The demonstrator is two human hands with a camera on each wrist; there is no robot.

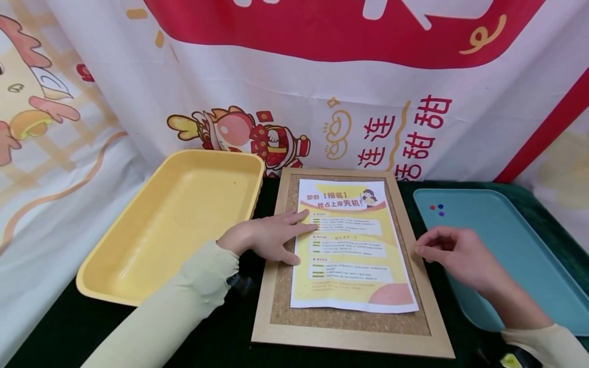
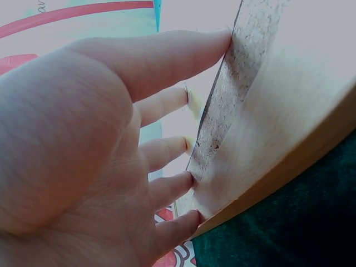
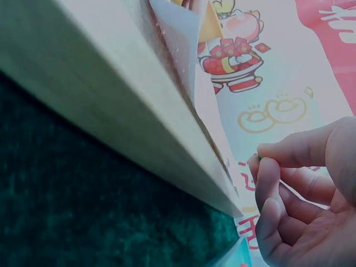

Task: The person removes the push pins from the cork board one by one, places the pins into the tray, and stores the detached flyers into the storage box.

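Note:
A yellow and white printed poster (image 1: 349, 276) lies on a wood-framed corkboard (image 1: 281, 299). My left hand (image 1: 264, 236), fingers spread, rests on the poster's left edge and the board beside it. Above the board's right frame, my right hand (image 1: 465, 258) pinches a tiny green thing (image 3: 260, 158), seemingly a push pin, between thumb and index finger; most of it is hidden. Just right of the board is a blue tray (image 1: 501, 225), with red and blue push pins (image 1: 440, 207) near its far left corner.
To the left stands a deep yellow tray (image 1: 175, 230), close to the board. A dark green cloth (image 1: 50, 327) covers the table. Behind it hangs a white and red printed banner (image 1: 285, 76), near the board's far edge.

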